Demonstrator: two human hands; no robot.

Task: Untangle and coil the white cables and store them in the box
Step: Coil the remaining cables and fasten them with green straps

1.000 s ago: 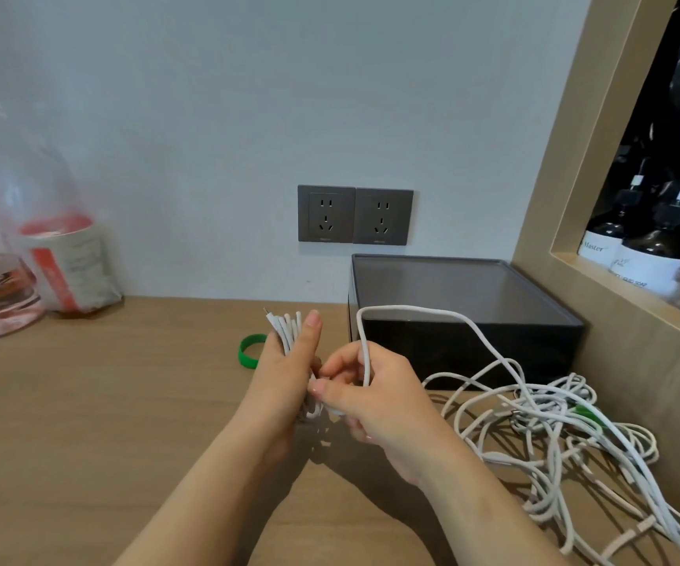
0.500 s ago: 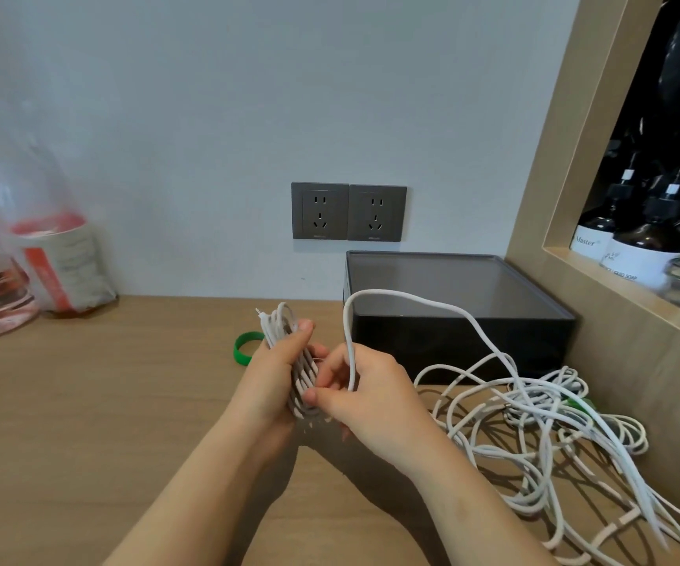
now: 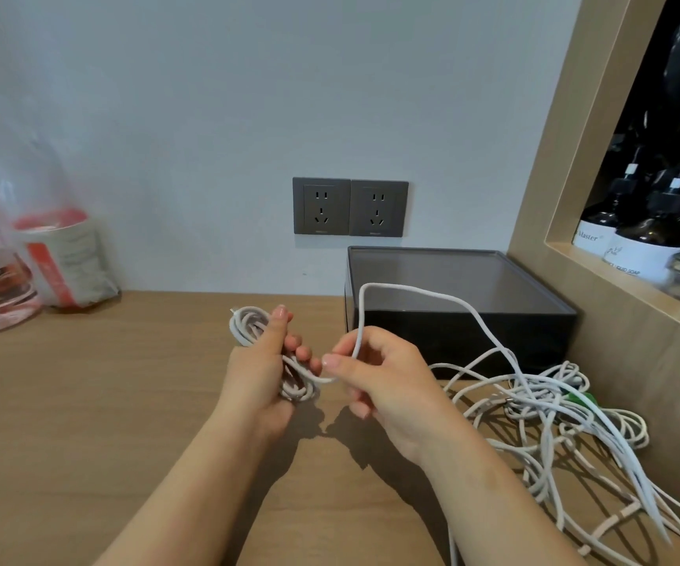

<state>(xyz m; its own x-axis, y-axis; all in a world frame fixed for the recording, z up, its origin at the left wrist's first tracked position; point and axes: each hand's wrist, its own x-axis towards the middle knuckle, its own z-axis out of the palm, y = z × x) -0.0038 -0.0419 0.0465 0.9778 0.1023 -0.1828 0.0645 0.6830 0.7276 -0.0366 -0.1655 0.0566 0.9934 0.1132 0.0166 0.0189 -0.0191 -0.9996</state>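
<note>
I note left hand (image 3: 262, 375) gripping slim white coil (image 3: 247, 323), right hand (image 3: 383, 381) pinching its loose strand (image 3: 411, 290), tangle (image 3: 550, 418) at 4 o'clock cropped

Left hand (image 3: 262, 375) and right hand (image 3: 391, 388) are bare, nails short.

Wall sockets (image 3: 349, 207) — soap bottles (image 3: 648, 243) on shelf (image 3: 624, 285).

A white cable coil (image 3: 249, 325), several loops gathered lengthwise, is held above the table (image 3: 85, 402) near centre. Its free strand (image 3: 411, 291) arches toward 3 o'clock into a loose tangle of white cables (image 3: 542, 402) sprawled at 4 o'clock. The low dark box (image 3: 452, 332) sits at 2 o'clock, just behind the tangle.
</note>
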